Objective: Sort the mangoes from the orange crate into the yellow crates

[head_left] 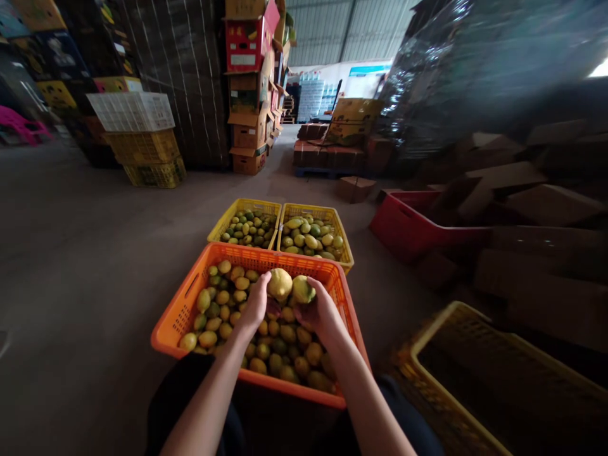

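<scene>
My left hand (260, 299) is closed around a pale yellow lemon (280, 284), its thumb along the fruit's near side. In my right hand (319, 305) sits a second lemon (303, 289), yellow with a green patch on its right. Both fruits are held side by side above an orange crate (164, 329) that stands between my knees. Many loose lemons (223, 297), yellow to green, fill the crate below my hands. The undersides of the fingers are in shadow.
Two yellow crates (351, 256) of lemons stand just beyond the orange one. At right are a yellow crate (458, 310), a red crate (403, 231) and piled cardboard (555, 209). Stacked white and yellow crates (147, 145) and tall stacks of boxes (244, 88) stand farther back.
</scene>
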### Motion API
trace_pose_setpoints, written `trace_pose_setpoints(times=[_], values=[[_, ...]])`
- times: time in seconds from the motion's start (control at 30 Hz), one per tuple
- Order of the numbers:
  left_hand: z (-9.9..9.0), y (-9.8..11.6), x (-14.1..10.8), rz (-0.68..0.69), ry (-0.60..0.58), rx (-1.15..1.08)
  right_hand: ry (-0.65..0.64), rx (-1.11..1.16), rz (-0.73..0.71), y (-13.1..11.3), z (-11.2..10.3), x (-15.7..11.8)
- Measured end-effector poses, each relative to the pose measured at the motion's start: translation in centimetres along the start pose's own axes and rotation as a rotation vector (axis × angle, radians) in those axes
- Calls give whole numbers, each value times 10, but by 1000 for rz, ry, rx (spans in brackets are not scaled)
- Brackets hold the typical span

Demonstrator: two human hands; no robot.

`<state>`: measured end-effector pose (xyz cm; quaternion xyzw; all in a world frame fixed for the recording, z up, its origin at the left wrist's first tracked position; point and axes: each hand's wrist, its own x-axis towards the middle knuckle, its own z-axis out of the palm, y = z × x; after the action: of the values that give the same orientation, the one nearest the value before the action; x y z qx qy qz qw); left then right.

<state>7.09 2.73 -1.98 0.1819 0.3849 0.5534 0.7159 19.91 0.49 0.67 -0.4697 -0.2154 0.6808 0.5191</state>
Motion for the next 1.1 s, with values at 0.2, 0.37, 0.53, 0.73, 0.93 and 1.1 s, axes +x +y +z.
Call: trace_pose_setpoints(times=[0.2,0.37,0.53,0.73,0.93,1.1], values=[[1,1,-2,-27,40,160,-40,36,43,-3,0,1],[2,1,-1,48,47,109,-106,56,28,-6,0,1],[11,4,-2,-71,121,-93,-38,-73,-193,-2,0,-1],[12,1,-8,-231,86,-379,84,-624,-690,12,1,4],[17,-11,-13,-125,-125,-317,50,-771,-717,26,6,4],[12,-12,-11,-51,-29,-299,-135,-1008,-784,27,5,-3]])
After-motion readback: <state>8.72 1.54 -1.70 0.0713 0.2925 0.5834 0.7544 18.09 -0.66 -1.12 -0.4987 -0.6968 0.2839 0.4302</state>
